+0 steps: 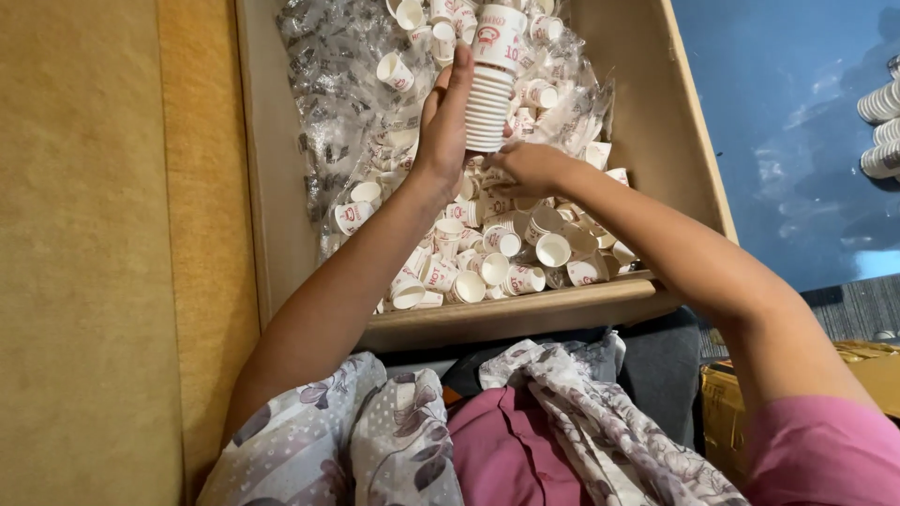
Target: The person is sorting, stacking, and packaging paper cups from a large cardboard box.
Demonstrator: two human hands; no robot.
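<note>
My left hand (444, 122) grips a tall stack of nested small white paper cups (490, 89) with red print, held upright over a big cardboard box (511, 314). My right hand (525, 167) is just below the stack's bottom end, fingers curled down among loose paper cups (506, 253); whether it holds a cup is hidden. The box holds a heap of several loose cups lying every way, on and under crumpled clear plastic wrapping (342, 94).
A tan padded surface (103, 244) runs along the left of the box. A blue sheet (797, 131) lies to the right, with stacks of white cups (881, 126) at its far edge. A floral cloth (394, 431) covers my lap; a yellowish box (727, 412) sits at lower right.
</note>
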